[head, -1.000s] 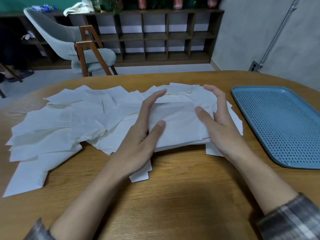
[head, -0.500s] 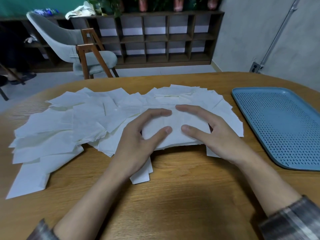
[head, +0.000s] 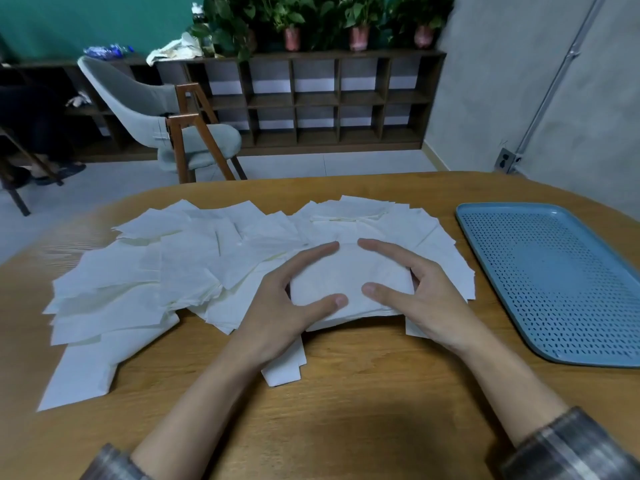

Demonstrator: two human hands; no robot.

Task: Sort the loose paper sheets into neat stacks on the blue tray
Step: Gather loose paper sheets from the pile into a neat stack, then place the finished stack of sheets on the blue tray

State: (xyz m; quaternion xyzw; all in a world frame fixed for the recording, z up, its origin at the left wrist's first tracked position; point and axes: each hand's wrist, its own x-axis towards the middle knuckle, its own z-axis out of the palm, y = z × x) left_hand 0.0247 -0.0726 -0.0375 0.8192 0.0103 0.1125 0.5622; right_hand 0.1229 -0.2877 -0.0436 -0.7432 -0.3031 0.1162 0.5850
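Many loose white paper sheets (head: 156, 271) lie spread in overlapping layers over the left and middle of the wooden table (head: 346, 417). At the pile's right end sits a small gathered stack of sheets (head: 349, 271). My left hand (head: 280, 306) cups its left side, fingers curved round the far edge and thumb on top. My right hand (head: 429, 299) cups the right side in the same way. The fingertips of both hands nearly meet at the far edge. The perforated blue tray (head: 554, 271) lies to the right with nothing on it.
A grey chair with wooden legs (head: 156, 109) stands beyond the table's far edge. A dark cubby shelf (head: 311, 98) with potted plants on top lines the back wall. One small sheet (head: 284, 368) pokes out under my left wrist.
My hands moved from the stack's left and right sides to curve inward round it. The camera tilted up slightly.
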